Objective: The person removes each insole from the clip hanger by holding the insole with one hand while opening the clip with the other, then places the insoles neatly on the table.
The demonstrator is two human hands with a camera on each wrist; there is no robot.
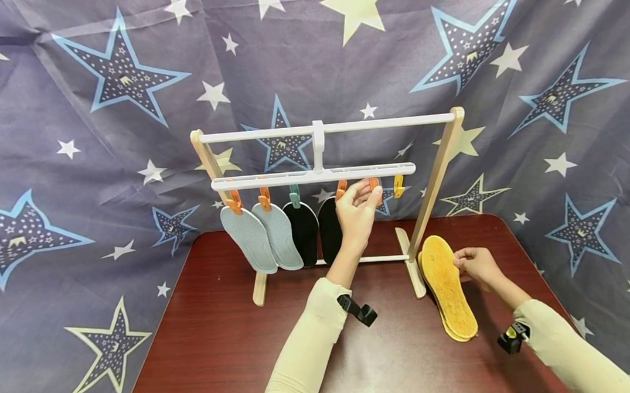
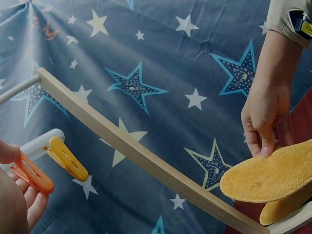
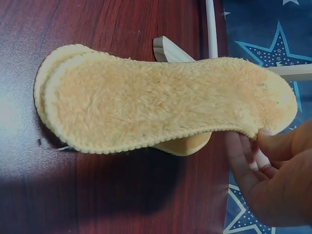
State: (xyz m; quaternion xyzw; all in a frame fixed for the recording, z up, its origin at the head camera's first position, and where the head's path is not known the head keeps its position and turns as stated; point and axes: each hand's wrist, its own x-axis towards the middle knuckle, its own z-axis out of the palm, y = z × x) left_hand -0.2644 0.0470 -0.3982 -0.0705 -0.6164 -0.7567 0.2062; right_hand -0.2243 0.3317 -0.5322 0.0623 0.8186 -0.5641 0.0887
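My left hand [image 1: 357, 213] pinches an orange clip [image 1: 375, 188] under the white hanger bar [image 1: 314, 176]; in the left wrist view, thumb and fingers lie on either side of that clip [image 2: 33, 174]. At the table's right, my right hand [image 1: 477, 265] pinches the edge of a yellow fuzzy insole [image 1: 445, 284] near its upper end. That end is lifted, and a second yellow insole [image 3: 43, 90] lies mostly hidden beneath it. Two light blue insoles [image 1: 249, 240] and two black insoles [image 1: 302, 232] hang from clips on the bar, the right black one partly behind my left hand.
The hanger hooks on a rack with a white top rail [image 1: 396, 122] and wooden legs [image 1: 435, 185]. A yellow clip [image 1: 399, 186] hangs at the bar's right end with nothing in it. Under the rack is a reddish-brown table [image 1: 221, 341], with a star-patterned cloth [image 1: 309, 62] behind.
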